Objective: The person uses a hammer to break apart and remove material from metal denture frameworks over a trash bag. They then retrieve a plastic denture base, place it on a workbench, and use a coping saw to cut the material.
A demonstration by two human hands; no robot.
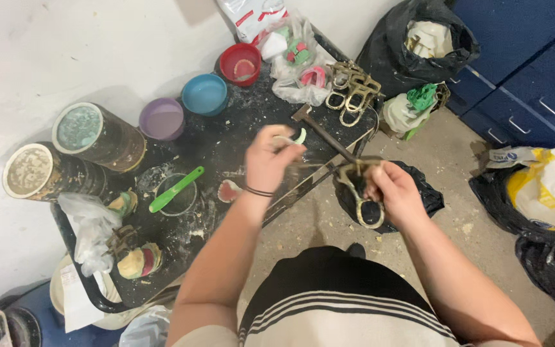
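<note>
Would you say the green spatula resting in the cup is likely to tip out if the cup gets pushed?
Probably: the green spatula lies slanted across the cup, its handle overhanging the rim. It looks like light plastic, so a nudge could slide it off. The cup looks squat and should stay upright.

White wall (pixel 65 45) upper left. Gritty concrete floor (pixel 457 148), scattered crumbs. Low black table (pixel 226 141), dusty top, against wall. Blue drawer cabinet (pixel 528 58) upper right. Black bags (pixel 419 38) along floor edges. Even light.

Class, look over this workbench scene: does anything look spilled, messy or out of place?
Yes. Pale crumbs and powder are scattered over the black table and across the floor below the hands. The green spatula lies askew over the rim of a small cup.
</note>
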